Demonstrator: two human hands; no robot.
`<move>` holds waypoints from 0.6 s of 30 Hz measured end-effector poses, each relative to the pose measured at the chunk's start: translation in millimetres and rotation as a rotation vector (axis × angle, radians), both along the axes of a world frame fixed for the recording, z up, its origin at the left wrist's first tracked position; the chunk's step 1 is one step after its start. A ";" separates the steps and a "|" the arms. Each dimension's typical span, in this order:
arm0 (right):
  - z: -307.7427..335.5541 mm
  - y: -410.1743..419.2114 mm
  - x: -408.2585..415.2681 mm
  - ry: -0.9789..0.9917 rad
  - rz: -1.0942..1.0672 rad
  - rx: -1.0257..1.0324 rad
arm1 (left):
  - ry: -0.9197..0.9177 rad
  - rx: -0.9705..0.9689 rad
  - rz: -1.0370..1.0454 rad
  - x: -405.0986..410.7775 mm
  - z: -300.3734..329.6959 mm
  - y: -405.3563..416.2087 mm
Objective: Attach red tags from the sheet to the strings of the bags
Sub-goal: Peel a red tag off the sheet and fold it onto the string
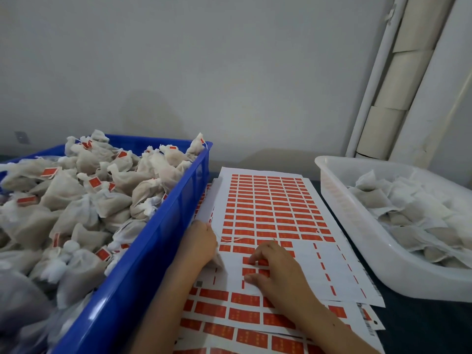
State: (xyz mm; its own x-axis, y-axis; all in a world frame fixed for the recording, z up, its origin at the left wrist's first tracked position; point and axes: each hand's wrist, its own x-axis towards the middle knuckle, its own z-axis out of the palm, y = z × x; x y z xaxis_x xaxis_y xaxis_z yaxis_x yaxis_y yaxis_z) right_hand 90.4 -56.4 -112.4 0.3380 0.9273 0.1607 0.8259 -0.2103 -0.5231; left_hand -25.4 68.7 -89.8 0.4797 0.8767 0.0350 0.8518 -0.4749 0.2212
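Note:
A white sheet (270, 200) of red tags lies between two bins, with a bare patch at its near right where tags are gone. My left hand (199, 244) grips a small cloth bag (217, 260) on the sheet's left edge; most of the bag is hidden under the hand. Its thin string (237, 240) runs right across a row of tags. My right hand (275, 267) rests on the sheet with fingers curled, fingertips on a red tag (251, 260) near the bare patch. Whether the tag is lifted I cannot tell.
A blue crate (153, 251) at left is heaped with tied bags, many carrying red tags. A white bin (357, 226) at right holds bags without visible tags. More tag sheets (229, 318) lie under the top one. A grey wall stands behind.

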 end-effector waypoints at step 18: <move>11.1 7.1 -12.4 -0.467 0.081 -0.026 | -0.226 -0.153 0.184 3.7 1.4 -6.8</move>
State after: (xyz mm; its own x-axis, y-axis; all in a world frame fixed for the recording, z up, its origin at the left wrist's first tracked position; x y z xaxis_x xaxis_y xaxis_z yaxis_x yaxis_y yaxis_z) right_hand 78.1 -49.2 -101.3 0.1616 0.9533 0.2550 0.9858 -0.1439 -0.0869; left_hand -21.7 61.9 -88.4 0.3076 0.9514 -0.0166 0.8414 -0.2639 0.4716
